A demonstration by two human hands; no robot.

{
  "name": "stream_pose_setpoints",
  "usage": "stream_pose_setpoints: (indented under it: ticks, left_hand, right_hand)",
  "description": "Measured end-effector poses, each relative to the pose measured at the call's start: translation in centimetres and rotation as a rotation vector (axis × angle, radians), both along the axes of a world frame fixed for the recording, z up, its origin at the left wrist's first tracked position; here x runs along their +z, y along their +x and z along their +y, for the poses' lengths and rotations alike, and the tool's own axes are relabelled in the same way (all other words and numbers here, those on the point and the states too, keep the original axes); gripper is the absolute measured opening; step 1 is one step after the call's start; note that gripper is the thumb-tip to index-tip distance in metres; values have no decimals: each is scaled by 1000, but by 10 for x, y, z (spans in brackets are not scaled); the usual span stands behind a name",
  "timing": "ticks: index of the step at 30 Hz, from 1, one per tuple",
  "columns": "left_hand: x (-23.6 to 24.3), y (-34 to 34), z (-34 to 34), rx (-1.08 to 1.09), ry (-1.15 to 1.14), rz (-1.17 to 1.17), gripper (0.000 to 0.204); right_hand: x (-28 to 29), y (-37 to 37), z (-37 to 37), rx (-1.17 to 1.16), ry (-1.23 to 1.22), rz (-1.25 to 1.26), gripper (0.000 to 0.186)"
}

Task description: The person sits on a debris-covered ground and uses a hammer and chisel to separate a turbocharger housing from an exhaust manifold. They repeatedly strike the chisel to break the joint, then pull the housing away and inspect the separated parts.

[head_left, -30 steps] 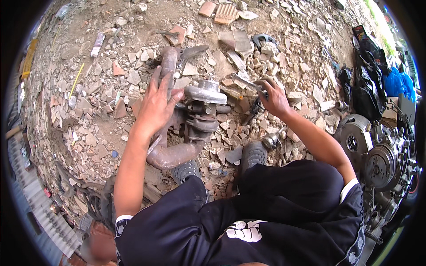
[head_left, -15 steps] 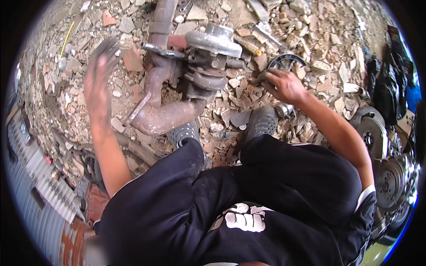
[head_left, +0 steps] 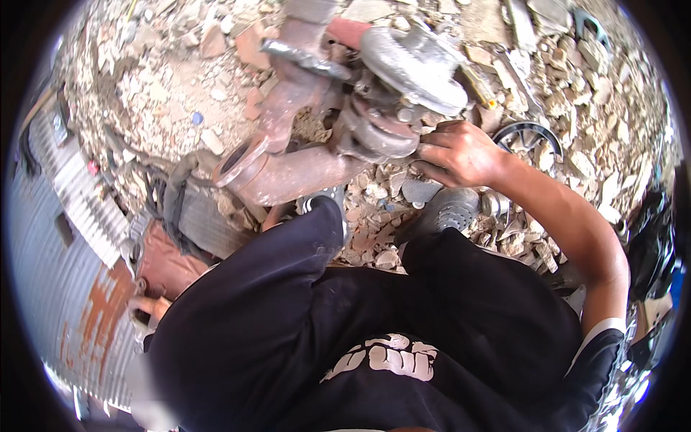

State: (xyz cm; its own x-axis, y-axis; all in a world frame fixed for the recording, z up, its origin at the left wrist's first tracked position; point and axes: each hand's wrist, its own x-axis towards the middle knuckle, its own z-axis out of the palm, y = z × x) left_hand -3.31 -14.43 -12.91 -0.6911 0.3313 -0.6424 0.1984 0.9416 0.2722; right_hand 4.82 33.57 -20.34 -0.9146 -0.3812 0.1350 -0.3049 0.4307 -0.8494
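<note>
Head view: the turbo [head_left: 392,93] lies on rubble [head_left: 165,108] just ahead of the person's shoes [head_left: 446,209]. Its silver round housing sits at the upper right; a rusty pipe [head_left: 288,169] runs from it down and left, so the long axis slants from upper right to lower left, with the pipe's open end pointing lower left. The right hand [head_left: 457,153] rests on the turbo's lower right edge, fingers curled together against the metal. The left hand [head_left: 150,308] is low at the left beside corrugated sheet [head_left: 65,288], mostly hidden; its fingers cannot be told.
</note>
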Motion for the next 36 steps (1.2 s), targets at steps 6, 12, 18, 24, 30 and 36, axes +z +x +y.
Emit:
stream_pose_setpoints:
  ticks: [6, 12, 18, 24, 30, 36]
  left_hand:
    - [-5, 39, 9, -29, 19, -33, 44]
    - [-21, 68, 10, -47, 54, -10, 41]
    - [-35, 94, 8, -71, 92, -5, 38]
    - [-47, 112, 2, -73, 130, 34, 36]
    - [-41, 112, -17, 505, 351, 113, 35]
    - [-25, 81, 7, 73, 360, 335, 59]
  right_hand:
    - [8, -7, 18, 103, 38, -133, 19]
    - [6, -14, 22, 119, 155, -118, 22]
    - [8, -7, 13, 68, 153, -83, 18]
    - [40, -6, 1, 83, 60, -111, 18]
    - [61, -1, 5, 10, 142, -152, 14]
    - [91, -6, -7, -62, 172, -179, 16]
